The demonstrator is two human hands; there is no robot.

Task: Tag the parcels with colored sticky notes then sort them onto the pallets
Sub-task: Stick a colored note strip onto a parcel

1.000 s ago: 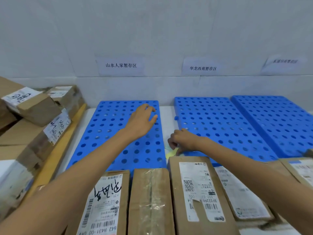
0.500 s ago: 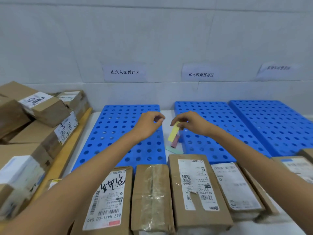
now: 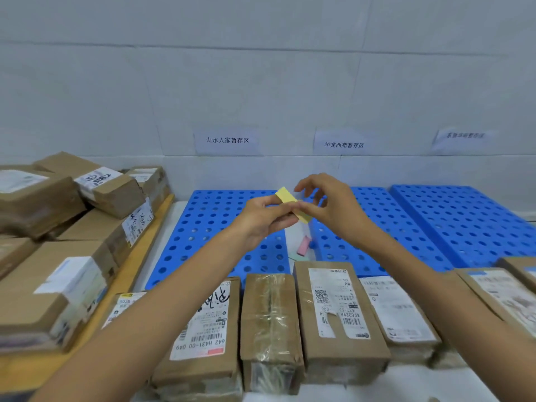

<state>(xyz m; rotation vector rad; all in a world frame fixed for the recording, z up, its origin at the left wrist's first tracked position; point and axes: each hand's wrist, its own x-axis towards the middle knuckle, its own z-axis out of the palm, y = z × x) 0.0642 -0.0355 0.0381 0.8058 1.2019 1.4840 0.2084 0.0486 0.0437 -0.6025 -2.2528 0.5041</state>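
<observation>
white-walled sorting bay: left hand (image 3: pixel 262 217) grips yellow sticky pad (image 3: pixel 291 206) above blue pallets (image 3: pixel 208 227), right hand (image 3: pixel 329 206) pinches its edge, parcels (image 3: pixel 269 320) below wrists. risk: several sheets peel together, pad slips loose.

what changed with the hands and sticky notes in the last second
The right hand lifted the yellow sticky pad up from the gap between the pallets. The left hand, open over the left pallet before, came across and now grips the pad too. The pink pad stayed in the gap; the row of parcels did not move.
</observation>
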